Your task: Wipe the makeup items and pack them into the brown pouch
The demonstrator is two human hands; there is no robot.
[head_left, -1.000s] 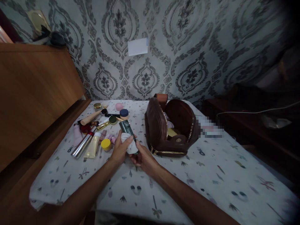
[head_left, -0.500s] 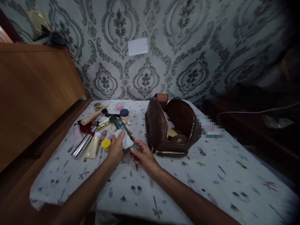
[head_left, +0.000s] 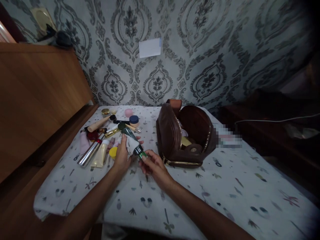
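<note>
Green tube [head_left: 137,150], L hand [head_left: 122,155] + R hand [head_left: 155,164] holding, wht cloth [head_left: 131,143] on it

Green tube [head_left: 128,133] — partly behind cloth [head_left: 131,145]

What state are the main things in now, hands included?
Green tube: tilted, held.
White cloth: bunched against the green tube.
Left hand: gripping white cloth and green tube.
Right hand: pinching the green tube's near end.
Brown bag: upright, top unzipped.
Blue-lidded jar: upright, lid on.
Cream tube: lying down, cap on.
Silver bottle: lying down.
</note>
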